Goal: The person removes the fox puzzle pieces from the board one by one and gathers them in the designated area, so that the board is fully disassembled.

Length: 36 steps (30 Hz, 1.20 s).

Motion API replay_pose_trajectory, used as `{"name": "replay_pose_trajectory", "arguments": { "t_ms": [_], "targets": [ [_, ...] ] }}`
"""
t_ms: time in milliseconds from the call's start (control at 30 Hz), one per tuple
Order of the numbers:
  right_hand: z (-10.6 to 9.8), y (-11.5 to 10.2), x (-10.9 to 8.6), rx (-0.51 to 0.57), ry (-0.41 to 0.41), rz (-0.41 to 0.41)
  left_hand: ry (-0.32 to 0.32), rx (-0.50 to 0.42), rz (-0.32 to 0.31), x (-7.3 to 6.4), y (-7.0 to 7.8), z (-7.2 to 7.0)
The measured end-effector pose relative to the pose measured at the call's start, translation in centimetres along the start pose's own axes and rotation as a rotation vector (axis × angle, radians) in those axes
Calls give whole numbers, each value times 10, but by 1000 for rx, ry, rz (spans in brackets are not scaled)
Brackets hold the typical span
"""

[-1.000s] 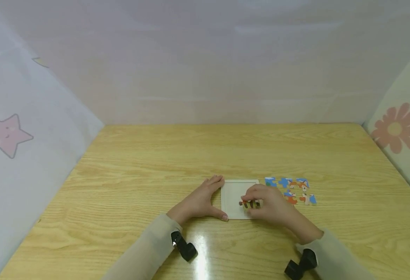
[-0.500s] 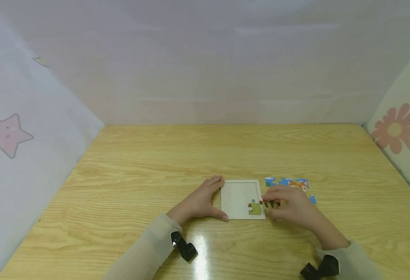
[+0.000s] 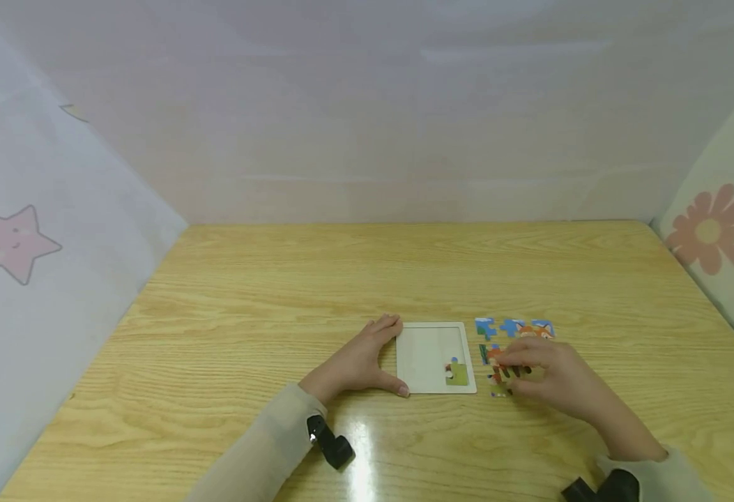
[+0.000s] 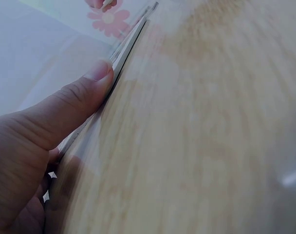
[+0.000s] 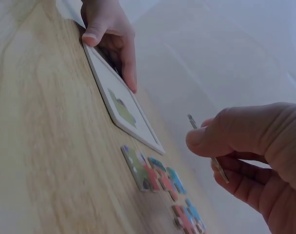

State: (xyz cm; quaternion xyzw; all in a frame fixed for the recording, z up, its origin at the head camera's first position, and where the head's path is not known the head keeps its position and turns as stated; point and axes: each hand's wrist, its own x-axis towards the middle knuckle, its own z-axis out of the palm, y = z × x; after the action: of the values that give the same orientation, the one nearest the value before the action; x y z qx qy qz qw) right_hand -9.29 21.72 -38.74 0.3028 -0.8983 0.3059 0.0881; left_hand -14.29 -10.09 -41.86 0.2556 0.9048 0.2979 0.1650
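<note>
My left hand (image 3: 357, 359) rests at the left side of a white puzzle tray (image 3: 423, 348), its thumb at the near corner and its fingers at the far corner. One green puzzle piece (image 3: 457, 375) lies in the tray's near right corner. To the right of the tray, my right hand (image 3: 557, 376) pinches another puzzle piece (image 5: 223, 171) between thumb and fingers. That piece shows edge-on in the right wrist view, raised above the table. Beneath and beyond the hand lie loose puzzle pieces (image 3: 485, 326) with fox and sky pictures, some hidden by it.
The wooden table (image 3: 279, 279) carries the tray and the loose pieces. A pale cloth backdrop (image 3: 367, 139) rises behind it, with a pink star (image 3: 12, 244) at left and a flower (image 3: 708, 230) at right.
My right hand has moved right, from over the tray to over the loose pieces, carrying the pinched puzzle piece. The green piece in the tray has come into sight. My left hand has stayed put.
</note>
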Motion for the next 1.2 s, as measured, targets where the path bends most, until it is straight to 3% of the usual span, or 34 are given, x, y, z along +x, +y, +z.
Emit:
{"name": "replay_pose_trajectory", "arguments": {
  "t_ms": [200,567,967,1200],
  "targets": [
    [-3,3,-10,-45,-17,58,0,5,-2,0,0,0],
    [-5,11,-23,-84,-47,65,-3,3,-3,-1,1,0],
    [-2,16,-27,-72,-122,125,-7,16,7,0,-1,-1],
    [-2,17,-28,-62,-106,128,-11,12,2,0,1,-2]
  ]
}}
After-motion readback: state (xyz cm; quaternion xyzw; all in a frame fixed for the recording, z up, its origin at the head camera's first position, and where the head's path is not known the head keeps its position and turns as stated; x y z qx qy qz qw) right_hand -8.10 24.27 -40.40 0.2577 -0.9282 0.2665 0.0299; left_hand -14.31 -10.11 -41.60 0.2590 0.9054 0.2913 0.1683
